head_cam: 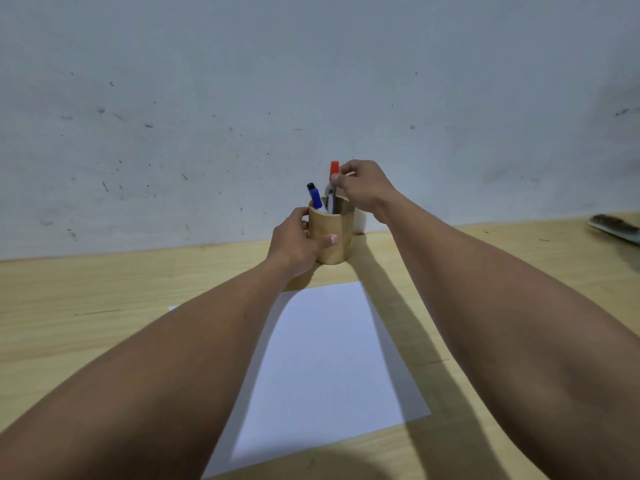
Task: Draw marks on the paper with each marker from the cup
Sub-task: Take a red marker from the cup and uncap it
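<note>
A light wooden cup (333, 233) stands near the back of the table, just beyond a blank white sheet of paper (325, 368). My left hand (296, 242) wraps around the cup's left side, thumb across its front. My right hand (363, 188) pinches a red-capped marker (334, 169) near its top; the marker's lower end is still inside the cup. A blue-capped marker (316, 196) and a black-capped marker (310, 186) lean against the cup's left rim.
The wooden table (104, 306) runs up to a scuffed grey wall (242, 116). A flat dark object (614, 227) lies at the far right edge of the table. A small white object (360, 221) shows behind the cup.
</note>
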A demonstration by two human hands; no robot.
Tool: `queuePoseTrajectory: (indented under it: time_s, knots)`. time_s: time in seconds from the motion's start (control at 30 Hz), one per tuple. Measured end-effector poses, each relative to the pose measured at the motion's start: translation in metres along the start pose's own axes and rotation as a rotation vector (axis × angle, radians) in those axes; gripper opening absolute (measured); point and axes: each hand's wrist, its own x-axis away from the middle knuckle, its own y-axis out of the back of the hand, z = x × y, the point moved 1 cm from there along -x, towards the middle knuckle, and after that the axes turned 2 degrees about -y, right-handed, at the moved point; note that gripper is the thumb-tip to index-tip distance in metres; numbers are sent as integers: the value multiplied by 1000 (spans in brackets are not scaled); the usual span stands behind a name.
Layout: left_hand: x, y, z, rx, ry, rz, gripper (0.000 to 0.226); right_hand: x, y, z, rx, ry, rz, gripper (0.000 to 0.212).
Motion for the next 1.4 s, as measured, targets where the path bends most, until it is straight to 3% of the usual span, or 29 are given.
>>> queuePoseTrajectory:
  time_s: [0.13, 0.4, 0.53, 0.93, 1.23, 1.4]
  knots:
    - [3, -1, -5, -47, 7, -4, 71, 5, 9, 12, 0, 82, -64, 29]
    - [19, 3, -28, -151, 95, 42, 77, 29, 20, 42, 66, 191, -114, 11]
    - [31, 22, -42, -210, 105, 30, 84, 50, 19, 58, 53, 212, -108, 20]
    - [84, 108, -91, -84, -24, -178, 31, 113, -10, 107, -29, 257, -53, 23]
    - [111, 147, -90, -34, -35, -208, 11, 149, -22, 132, -94, 254, 39, 27]
    - [123, 162, -87, -15, -17, -181, 12, 161, -31, 128, -89, 206, 147, 17]
